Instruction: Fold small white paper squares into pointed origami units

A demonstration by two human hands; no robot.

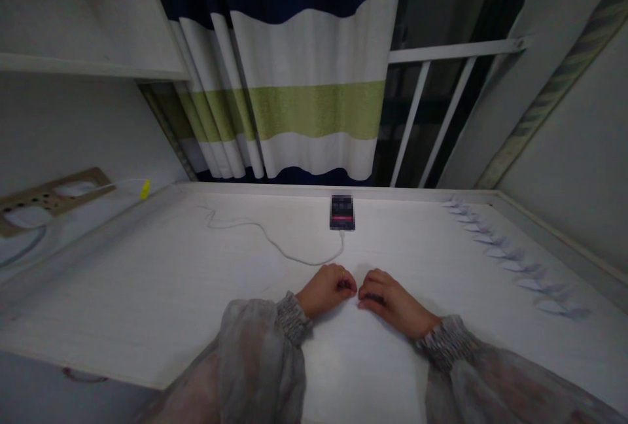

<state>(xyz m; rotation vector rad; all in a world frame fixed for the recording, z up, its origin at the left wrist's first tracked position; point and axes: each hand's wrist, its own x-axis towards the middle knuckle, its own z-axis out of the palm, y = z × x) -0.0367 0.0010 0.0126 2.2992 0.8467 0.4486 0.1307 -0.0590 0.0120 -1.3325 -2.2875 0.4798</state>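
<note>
My left hand (330, 289) and my right hand (392, 300) rest low over the white desk, fingertips almost meeting. The fingers of both are bent and closed in a pinch. Between the fingertips shows a bit of a small white piece of paper (353, 301); most of it is hidden by the fingers or blends into the desk. A ring sits on a left finger. Along the right side of the desk stands a row of several small folded white papers (507, 254), apart from my hands.
A phone (342, 212) with a blurred screen lies at the desk's back edge, a white cable (275, 246) running left from it. A power strip (53, 198) with plugs is on the left wall. Behind the desk hang a striped curtain (314, 110) and a white window rail (456, 51).
</note>
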